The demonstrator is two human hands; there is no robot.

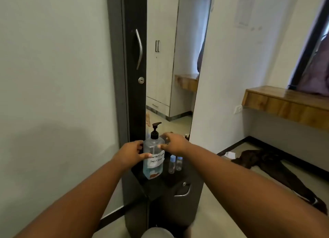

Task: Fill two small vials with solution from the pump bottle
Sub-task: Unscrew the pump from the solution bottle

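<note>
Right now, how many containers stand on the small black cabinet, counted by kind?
Pump bottle: 1
Vials: 2
Total: 3

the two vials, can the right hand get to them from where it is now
Probably yes. The two vials stand just below and beside the right hand, with nothing between them; the pump bottle stands to their left, touched by both hands.
</note>
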